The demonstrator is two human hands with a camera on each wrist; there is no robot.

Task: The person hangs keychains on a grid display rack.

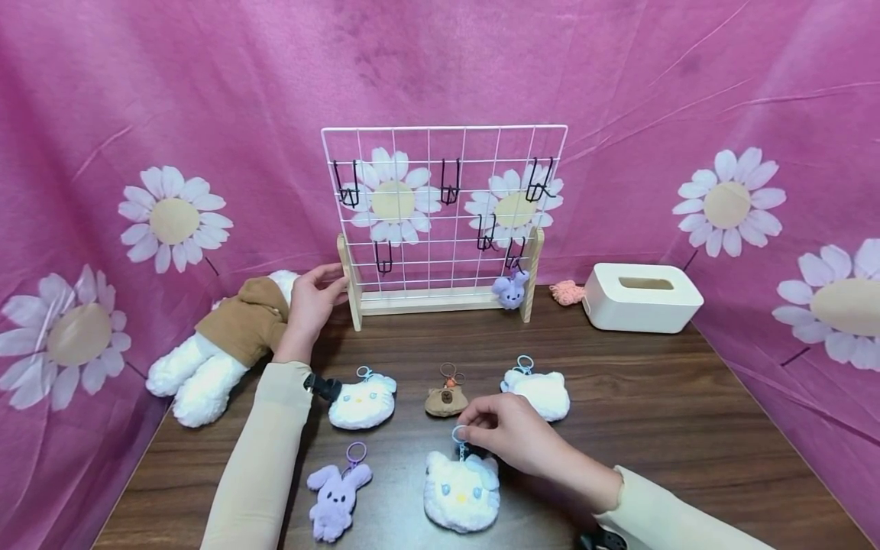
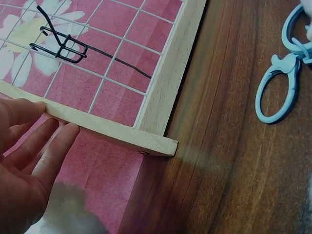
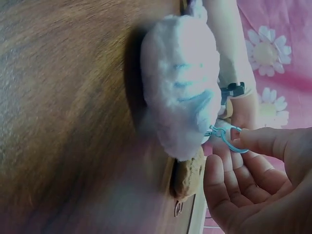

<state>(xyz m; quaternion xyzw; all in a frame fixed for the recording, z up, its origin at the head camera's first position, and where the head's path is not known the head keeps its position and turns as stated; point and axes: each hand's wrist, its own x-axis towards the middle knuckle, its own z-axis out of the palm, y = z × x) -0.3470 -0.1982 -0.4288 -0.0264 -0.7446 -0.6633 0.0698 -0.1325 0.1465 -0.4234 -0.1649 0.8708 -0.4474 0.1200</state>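
Observation:
My right hand (image 1: 512,431) pinches the light-blue ring (image 3: 236,146) of a white plush cat-head keychain (image 1: 462,493) between thumb and forefinger. The keychain has blue eyes and a blue bow; its face is turned up in the head view. Over at the left, my left hand (image 1: 318,299) touches the outer side of the wooden post (image 2: 117,134) of a white wire-grid rack (image 1: 447,242) with its fingertips. Several black hooks (image 1: 450,183) are on the grid. From a lower right one hangs a small purple plush keychain (image 1: 510,290).
Other plush keychains lie on the wooden table: a white cat (image 1: 362,402), a brown one (image 1: 445,401), a white one face down (image 1: 543,393) and a purple bunny (image 1: 334,500). A stuffed toy in brown (image 1: 241,321) lies left; a white tissue box (image 1: 642,305) and pink item (image 1: 567,292) sit right.

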